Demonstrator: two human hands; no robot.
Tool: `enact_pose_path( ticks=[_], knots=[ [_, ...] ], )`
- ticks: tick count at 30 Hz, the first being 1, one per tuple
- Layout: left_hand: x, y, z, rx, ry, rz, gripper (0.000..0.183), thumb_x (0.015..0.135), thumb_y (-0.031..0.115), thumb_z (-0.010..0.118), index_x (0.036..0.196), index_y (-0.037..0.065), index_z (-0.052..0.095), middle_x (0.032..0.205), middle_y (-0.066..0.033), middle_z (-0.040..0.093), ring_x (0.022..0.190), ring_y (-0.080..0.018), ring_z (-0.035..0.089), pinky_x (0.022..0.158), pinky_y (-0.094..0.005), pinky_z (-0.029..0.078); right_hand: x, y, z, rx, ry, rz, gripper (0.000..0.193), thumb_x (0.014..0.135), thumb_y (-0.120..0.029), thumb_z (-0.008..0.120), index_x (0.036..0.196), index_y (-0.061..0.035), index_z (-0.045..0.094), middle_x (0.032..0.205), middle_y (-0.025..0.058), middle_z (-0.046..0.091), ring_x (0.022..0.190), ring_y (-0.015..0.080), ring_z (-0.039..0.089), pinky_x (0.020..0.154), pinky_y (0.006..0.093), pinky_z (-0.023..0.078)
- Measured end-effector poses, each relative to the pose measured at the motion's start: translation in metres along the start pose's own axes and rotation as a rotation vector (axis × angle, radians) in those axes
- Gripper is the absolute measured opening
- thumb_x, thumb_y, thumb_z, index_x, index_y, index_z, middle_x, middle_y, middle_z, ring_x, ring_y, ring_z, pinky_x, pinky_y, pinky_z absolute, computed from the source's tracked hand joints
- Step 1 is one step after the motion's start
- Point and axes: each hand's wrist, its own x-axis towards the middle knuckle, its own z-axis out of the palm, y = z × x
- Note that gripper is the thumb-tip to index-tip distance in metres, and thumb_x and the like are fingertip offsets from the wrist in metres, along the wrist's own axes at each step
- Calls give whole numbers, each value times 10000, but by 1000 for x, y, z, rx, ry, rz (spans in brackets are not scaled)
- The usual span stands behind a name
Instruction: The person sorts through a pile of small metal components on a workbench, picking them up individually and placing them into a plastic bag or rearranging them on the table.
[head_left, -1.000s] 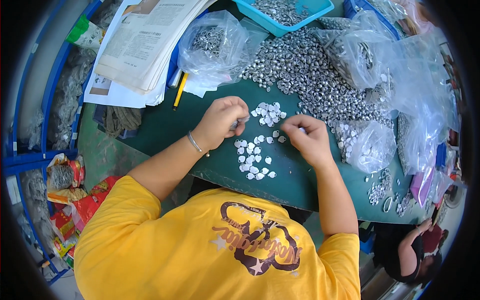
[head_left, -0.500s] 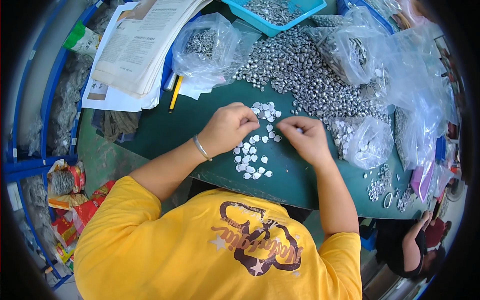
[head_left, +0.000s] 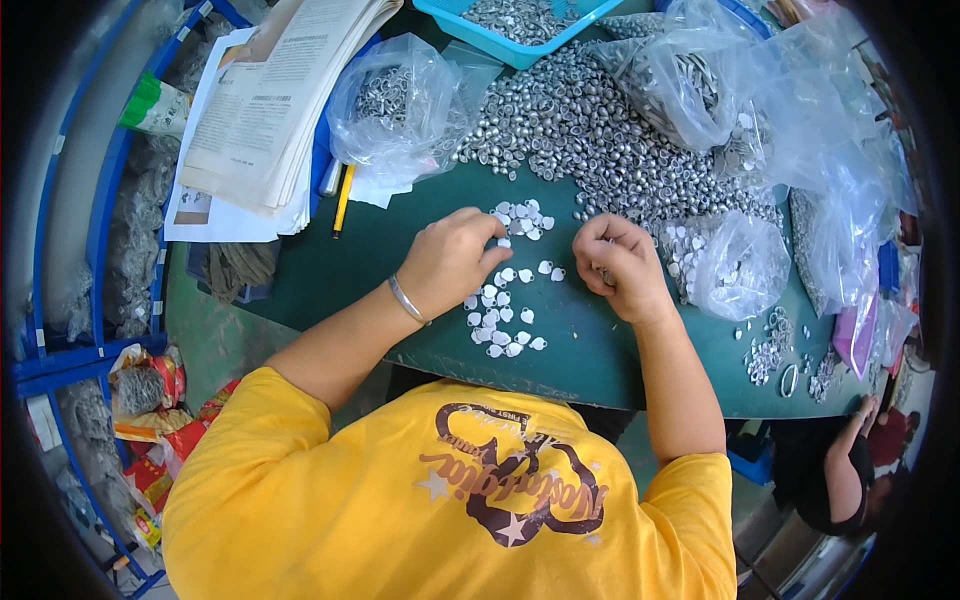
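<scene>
My left hand (head_left: 455, 262) is closed in a pinch, with a small silver heart-shaped piece (head_left: 503, 242) between thumb and forefinger. My right hand (head_left: 622, 268) curls its fingers inward around a small metal piece (head_left: 606, 275), mostly hidden in the grip; its kind is not clear. Between and below the hands, many flat heart-shaped pieces (head_left: 493, 318) lie loosely scattered on the green tabletop (head_left: 420, 345). Another cluster of hearts (head_left: 527, 217) lies just beyond my left fingertips. Two hearts (head_left: 551, 270) sit apart, between the hands.
A large heap of domed metal parts (head_left: 600, 120) spreads at the back, below a blue basket (head_left: 520, 45). Plastic bags of parts (head_left: 740, 275) stand right. Papers (head_left: 250, 130) and a yellow pencil (head_left: 343, 200) lie left. Another person's arm (head_left: 848, 465) shows at far right.
My right hand has drawn away to the right and its fingers have curled in more. My left hand stays near the hearts, now with one at its fingertips. The whole view has shifted slightly.
</scene>
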Motion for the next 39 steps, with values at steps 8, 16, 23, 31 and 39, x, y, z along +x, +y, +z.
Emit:
enact_pose_path(
  ticks=[8, 16, 23, 31, 39],
  knots=[
    [-1, -10, 4, -301, 70, -52, 103, 835, 92, 616, 875, -3, 616, 711, -86, 587, 587, -188, 559, 544, -301, 450, -12, 29, 14, -1486, 164, -507, 174, 767, -176, 689, 866, -51, 621, 794, 104, 621, 702, 314, 615, 600, 400, 496],
    [3, 12, -2, -431, -212, -136, 144, 767, 67, 679, 889, 4, 635, 662, -33, 531, 564, -103, 517, 518, -235, 415, -19, 27, 10, -1402, 191, -499, 165, 766, -162, 687, 821, -49, 581, 790, 113, 609, 707, 333, 601, 601, 412, 486],
    [-2, 11, 15, -94, -181, 147, 131, 721, 65, 716, 816, 20, 638, 729, -119, 571, 629, -240, 576, 590, -315, 471, -20, 32, 2, -1037, 241, -437, 154, 776, -84, 693, 825, -16, 564, 732, 110, 578, 625, 250, 583, 563, 337, 468],
    [5, 10, -16, -1063, -494, -705, 107, 820, 81, 651, 878, 25, 581, 727, -1, 535, 608, -63, 481, 491, -180, 382, -7, 34, 27, -1245, 83, -526, 174, 732, -3, 666, 882, -14, 579, 842, 155, 542, 753, 374, 574, 645, 413, 488],
    [-1, -7, -4, -1904, -260, -682, 149, 902, 165, 459, 898, 44, 545, 839, -56, 497, 615, -79, 454, 477, -172, 359, -13, 40, 30, -944, 170, -404, 104, 787, 9, 625, 862, -15, 556, 782, 72, 535, 672, 257, 572, 558, 351, 461]
  ],
)
